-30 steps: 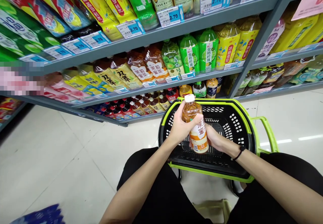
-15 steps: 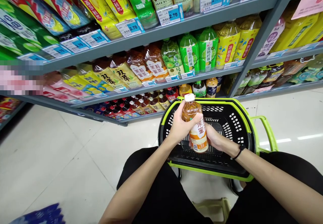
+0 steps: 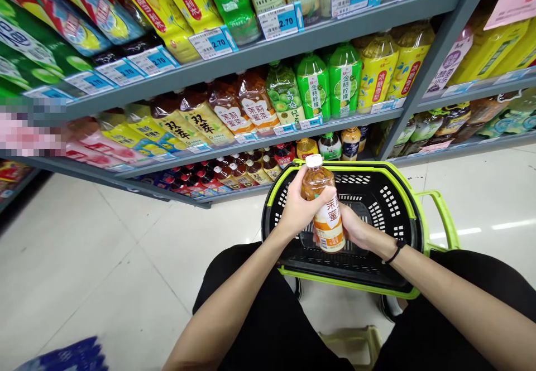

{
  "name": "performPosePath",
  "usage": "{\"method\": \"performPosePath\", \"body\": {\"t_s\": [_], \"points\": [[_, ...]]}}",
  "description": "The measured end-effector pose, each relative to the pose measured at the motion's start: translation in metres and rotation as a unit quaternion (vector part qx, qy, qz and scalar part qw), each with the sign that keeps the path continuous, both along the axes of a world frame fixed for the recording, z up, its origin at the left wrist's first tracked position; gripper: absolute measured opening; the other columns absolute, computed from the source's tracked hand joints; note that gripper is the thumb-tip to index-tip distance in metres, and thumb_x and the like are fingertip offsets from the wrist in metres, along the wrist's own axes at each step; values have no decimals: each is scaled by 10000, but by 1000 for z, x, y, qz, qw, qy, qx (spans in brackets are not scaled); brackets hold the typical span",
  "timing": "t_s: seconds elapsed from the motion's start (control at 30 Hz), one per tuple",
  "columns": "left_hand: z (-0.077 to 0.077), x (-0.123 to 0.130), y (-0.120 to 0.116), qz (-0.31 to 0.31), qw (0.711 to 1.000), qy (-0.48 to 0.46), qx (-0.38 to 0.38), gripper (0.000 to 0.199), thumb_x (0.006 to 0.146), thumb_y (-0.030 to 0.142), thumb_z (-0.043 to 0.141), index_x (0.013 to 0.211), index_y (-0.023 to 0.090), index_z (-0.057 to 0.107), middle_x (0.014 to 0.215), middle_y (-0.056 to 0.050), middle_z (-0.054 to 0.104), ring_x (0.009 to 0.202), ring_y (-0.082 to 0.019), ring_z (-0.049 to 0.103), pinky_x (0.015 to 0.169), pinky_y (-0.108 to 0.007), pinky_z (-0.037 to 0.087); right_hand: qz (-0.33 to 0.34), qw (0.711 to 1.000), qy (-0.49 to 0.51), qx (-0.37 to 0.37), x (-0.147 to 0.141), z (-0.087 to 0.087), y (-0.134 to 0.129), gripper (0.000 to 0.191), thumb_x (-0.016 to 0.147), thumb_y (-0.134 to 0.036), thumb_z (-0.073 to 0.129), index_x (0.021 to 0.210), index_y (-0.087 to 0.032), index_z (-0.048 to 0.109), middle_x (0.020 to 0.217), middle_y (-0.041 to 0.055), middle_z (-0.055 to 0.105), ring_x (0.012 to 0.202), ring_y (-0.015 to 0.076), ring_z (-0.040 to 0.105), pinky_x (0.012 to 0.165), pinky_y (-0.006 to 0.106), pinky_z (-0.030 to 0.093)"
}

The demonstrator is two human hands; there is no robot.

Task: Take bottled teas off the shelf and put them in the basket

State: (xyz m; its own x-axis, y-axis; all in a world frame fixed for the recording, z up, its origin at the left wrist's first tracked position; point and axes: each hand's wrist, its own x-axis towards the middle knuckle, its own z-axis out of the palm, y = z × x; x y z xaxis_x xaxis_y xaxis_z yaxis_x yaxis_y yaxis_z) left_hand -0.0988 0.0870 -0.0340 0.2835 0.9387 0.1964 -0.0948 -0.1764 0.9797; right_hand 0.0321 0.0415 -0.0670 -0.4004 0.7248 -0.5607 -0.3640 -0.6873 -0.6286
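An amber tea bottle (image 3: 329, 215) with a white cap and an orange and white label is held nearly upright over a black basket (image 3: 387, 198) with lime-green rims. My left hand (image 3: 298, 206) wraps round its upper left side, thumb across the front. Against the lower right side and back of the bottle rests my right hand (image 3: 354, 226), its fingers partly hidden behind it. A dark band circles my right wrist.
Grey shelves (image 3: 259, 50) of drink bottles and price tags (image 3: 287, 22) stand ahead. A lime basket handle (image 3: 446, 217) sticks out at the right. Below are my black-clad legs and a pale stool (image 3: 368, 340). A blue package (image 3: 67, 357) lies on the floor at lower left.
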Motion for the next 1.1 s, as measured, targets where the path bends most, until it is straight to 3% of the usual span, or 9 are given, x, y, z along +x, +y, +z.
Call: {"method": "performPosePath", "body": {"t_s": [0.3,0.8,1.1], "points": [[-1,0,1,0,1000,1,-1,738,778,432,897,1385,165,574,1472,-149,584,1126,-216,661,986,-315,549,4,1000,-22,-10,-1,9,1,552,1118,-384,200,1098,-135,692,867,121,750,668,205,703,688,339,611],[-2,0,2,9,1000,22,2,761,748,440,914,1384,166,595,1290,-133,691,1058,-218,674,962,-330,561,17,1000,17,13,1,-1,-1,570,1113,-424,209,1124,-138,701,833,112,736,639,196,678,644,316,598],[0,1,1,9,1000,20,-10,743,750,451,909,1357,155,600,1201,-119,704,999,-201,665,916,-314,557,19,1000,-2,15,1,2,-2,592,1117,-422,193,1128,-123,704,847,116,738,586,191,652,596,318,578]]}}
